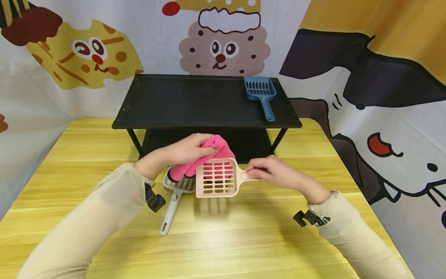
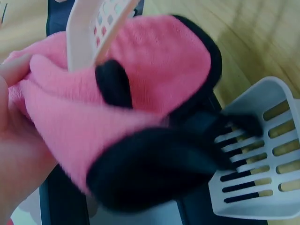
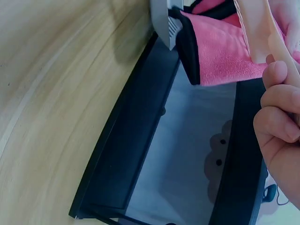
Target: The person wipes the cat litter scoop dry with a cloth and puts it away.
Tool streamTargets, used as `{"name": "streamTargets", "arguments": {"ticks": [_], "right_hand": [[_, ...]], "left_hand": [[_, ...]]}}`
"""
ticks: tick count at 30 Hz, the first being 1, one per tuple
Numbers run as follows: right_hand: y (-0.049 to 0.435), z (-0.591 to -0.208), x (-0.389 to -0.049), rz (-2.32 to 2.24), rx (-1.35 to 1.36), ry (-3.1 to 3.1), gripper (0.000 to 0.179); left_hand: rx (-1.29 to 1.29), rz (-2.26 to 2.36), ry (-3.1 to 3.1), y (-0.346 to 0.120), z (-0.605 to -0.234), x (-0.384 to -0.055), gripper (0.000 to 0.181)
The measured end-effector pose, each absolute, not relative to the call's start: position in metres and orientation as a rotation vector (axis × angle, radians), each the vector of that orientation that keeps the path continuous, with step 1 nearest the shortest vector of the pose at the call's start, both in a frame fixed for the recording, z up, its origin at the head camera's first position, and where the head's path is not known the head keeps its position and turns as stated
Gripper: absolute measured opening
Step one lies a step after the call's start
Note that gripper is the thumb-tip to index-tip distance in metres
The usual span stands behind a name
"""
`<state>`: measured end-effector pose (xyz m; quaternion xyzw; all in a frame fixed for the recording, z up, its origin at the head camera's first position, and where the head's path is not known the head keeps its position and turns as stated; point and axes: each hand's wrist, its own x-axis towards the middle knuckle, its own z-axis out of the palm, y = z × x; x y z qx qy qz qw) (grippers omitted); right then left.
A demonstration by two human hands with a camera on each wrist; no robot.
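Note:
My right hand [image 1: 273,171] grips the handle of a pale pink litter scoop [image 1: 198,186], its slotted pan held over the table. A bright pink cloth [image 1: 219,144] with dark edging is bunched in my left hand [image 1: 188,149], at the far side of that scoop. In the left wrist view the cloth [image 2: 159,61] overlaps the scoop's pan [image 2: 79,42]. Under the cloth's hanging end, a light grey litter scoop [image 1: 171,211] lies with its handle toward me, partly hidden. The right wrist view shows fingers [image 3: 276,117] curled around the pink handle.
A black two-tier rack [image 1: 188,102] stands at the back of the wooden table [image 1: 244,240]. On its top shelf, at the right, rests a blue litter scoop [image 1: 266,104]. A printed cartoon curtain [image 1: 146,23] hangs behind and at the sides.

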<state>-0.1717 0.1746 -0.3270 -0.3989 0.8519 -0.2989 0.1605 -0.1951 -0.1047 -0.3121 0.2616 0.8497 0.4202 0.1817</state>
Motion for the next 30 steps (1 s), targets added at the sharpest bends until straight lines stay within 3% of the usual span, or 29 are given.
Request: {"name": "streamTargets", "arguments": {"ticks": [17,22,30], "right_hand": [[0.201,-0.330,-0.179,-1.031,-1.118,2.393,0.014],[0.197,-0.327,-0.182,-1.068,-1.197,2.371,0.023],[0.187,-0.337,-0.186,-1.130,-1.157,2.375,0.023]], "left_hand": [[0.666,1.340,2.300,-0.133,-0.310,-0.199,0.028],[0.680,1.379,2.123,-0.124,-0.312,-0.203,0.030],[0.580,1.343,1.939,-0.107,-0.321,-0.199,0.034]]}}
